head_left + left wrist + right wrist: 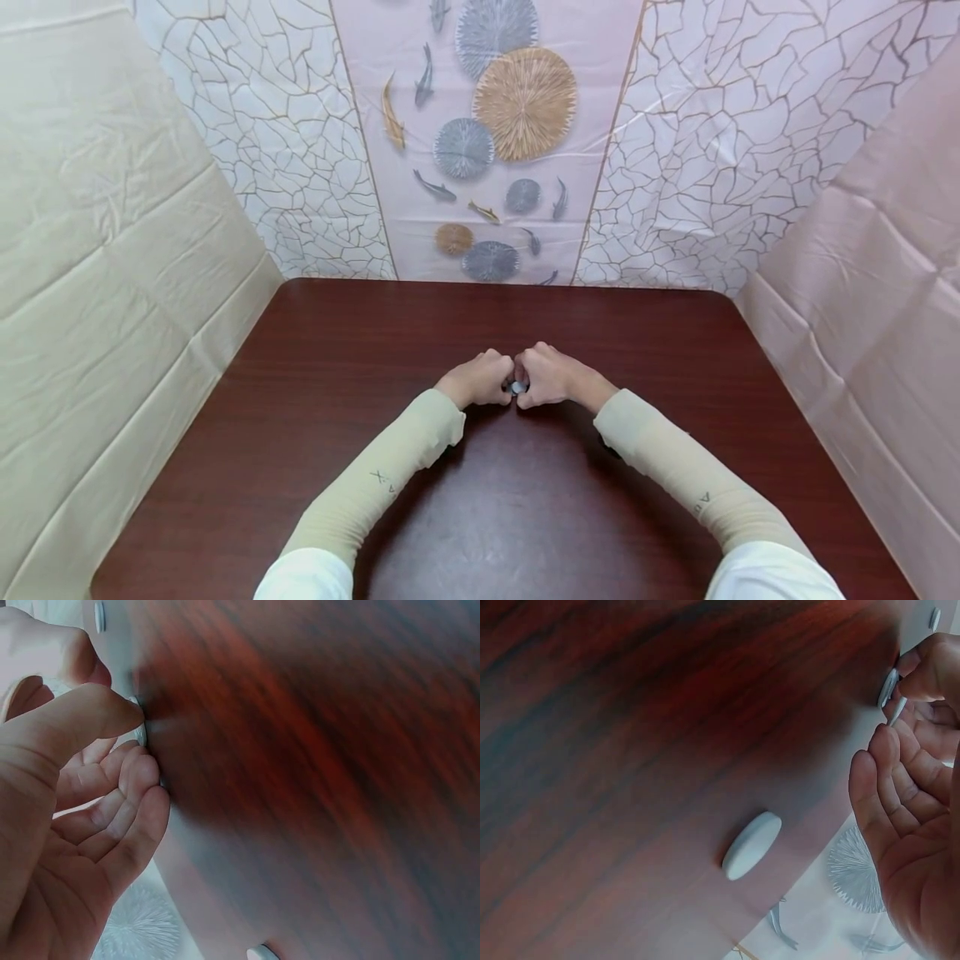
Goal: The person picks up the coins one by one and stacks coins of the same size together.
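Observation:
My two hands meet over the table's far half in the head view. The left hand has curled fingers, and its thumb and fingertips close on the edge of a small pale disc in the left wrist view. Facing it, the right hand pinches a thin whitish disc between thumb and fingers. Right beside that one, a second grey-white disc shows edge-on. From the head, only one pale round face appears between the hands; fingers cover the rest. What kind of discs these are I cannot tell.
On the dark red-brown table lies a thick white disc in the right wrist view. Another pale disc sits at the left wrist view's lower edge. Cloth walls stand at the sides, and a patterned sheet hangs behind.

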Motion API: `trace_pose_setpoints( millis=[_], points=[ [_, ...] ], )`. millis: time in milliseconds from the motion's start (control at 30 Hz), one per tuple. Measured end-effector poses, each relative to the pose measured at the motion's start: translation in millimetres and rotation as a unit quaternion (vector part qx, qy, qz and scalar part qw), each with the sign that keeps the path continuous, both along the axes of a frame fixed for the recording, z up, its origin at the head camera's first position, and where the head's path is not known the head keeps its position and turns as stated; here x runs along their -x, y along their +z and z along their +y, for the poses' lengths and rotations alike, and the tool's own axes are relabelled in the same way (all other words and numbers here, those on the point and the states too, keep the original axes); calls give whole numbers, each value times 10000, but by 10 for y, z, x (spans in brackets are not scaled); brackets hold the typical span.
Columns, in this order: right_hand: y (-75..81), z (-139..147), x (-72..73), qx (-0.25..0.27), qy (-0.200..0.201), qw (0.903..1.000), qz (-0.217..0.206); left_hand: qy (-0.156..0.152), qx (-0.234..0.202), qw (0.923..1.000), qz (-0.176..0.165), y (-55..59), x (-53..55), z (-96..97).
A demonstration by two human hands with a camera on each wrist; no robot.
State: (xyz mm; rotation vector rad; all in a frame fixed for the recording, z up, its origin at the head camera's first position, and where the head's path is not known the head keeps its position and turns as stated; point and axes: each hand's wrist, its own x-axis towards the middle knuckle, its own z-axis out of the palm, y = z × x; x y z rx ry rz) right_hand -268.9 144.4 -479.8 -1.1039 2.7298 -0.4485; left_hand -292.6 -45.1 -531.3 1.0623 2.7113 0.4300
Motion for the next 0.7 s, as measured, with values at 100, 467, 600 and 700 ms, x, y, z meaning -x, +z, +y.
trace_pose_setpoints(
  millis=[100, 467, 600, 700],
  points=[
    [-7, -20, -1, 78, -46, 10000, -8, 40, -77, 9999, -144, 163, -105, -31],
    [-32, -32, 3, 386, -189, 9988, -237, 144, -294, 9987, -394, 523, -346, -55],
    [-40, -29, 3, 423, -164, 9986, -269, 64, -312, 9987, -396, 429, -257, -64],
    [-40, -22, -3, 424, -193, 9984, -331, 49, -282, 9989, -365, 215, -116, -60]
  ],
)
